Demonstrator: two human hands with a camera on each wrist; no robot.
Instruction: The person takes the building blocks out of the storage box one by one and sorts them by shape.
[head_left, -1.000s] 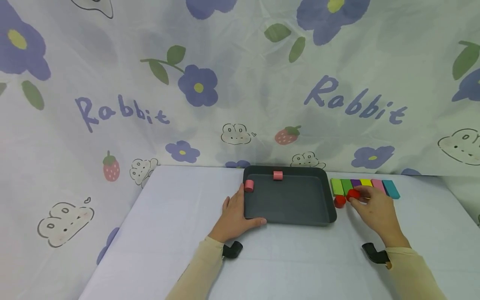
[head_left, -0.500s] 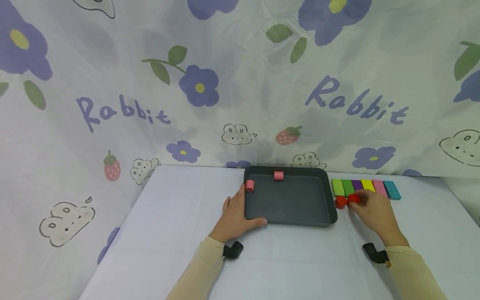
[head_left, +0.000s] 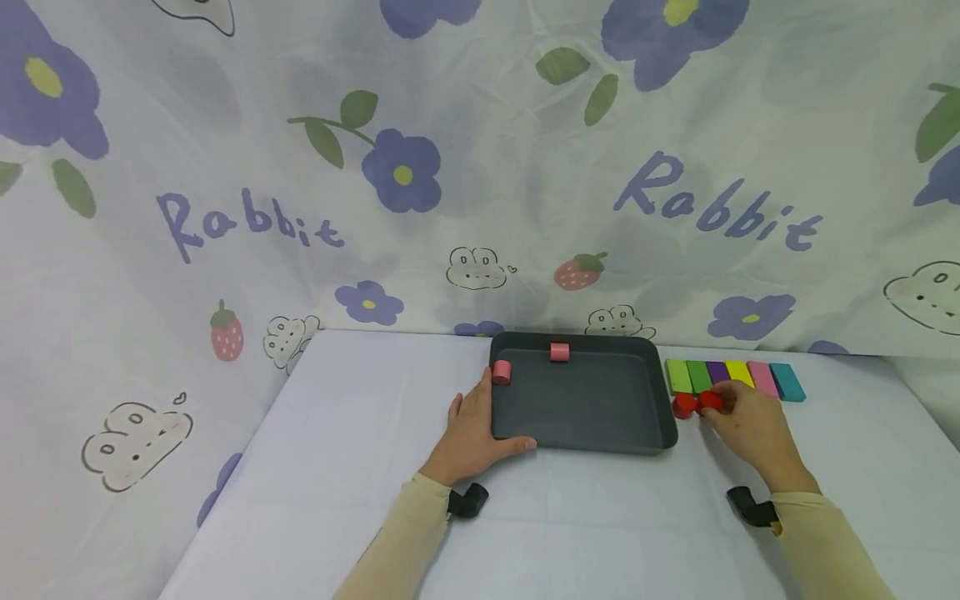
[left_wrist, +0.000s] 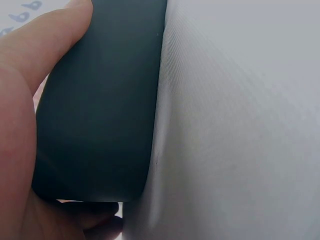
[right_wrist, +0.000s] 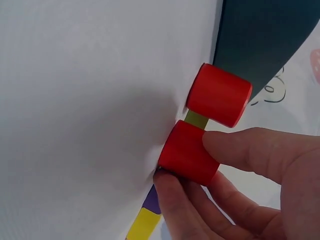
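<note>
My right hand [head_left: 752, 427] pinches a red cylinder block [right_wrist: 186, 152] between thumb and fingers, right of the dark grey tray. Close by its left side is a second red cylinder block [head_left: 684, 406], near the tray's right wall. Around the front left corner of the tray [head_left: 585, 417] lies my left hand [head_left: 470, 433]. Its thumb is stretched along the front wall and its fingers along the left side, touching the tray. Inside the tray, one pink cylinder block [head_left: 502, 372] is by the left wall and another pink cylinder block [head_left: 559, 352] by the back wall.
Behind the red cylinders runs a row of flat coloured blocks, from a light green block [head_left: 678, 377] to a teal block [head_left: 787, 382]. The row's middle is partly hidden by my right hand. A patterned cloth [head_left: 480, 167] hangs behind the white table [head_left: 375, 400].
My right hand has brought its red cylinder slightly nearer the table's front, level with the other red cylinder. My left hand keeps its place on the tray. The head view has shifted slightly.
</note>
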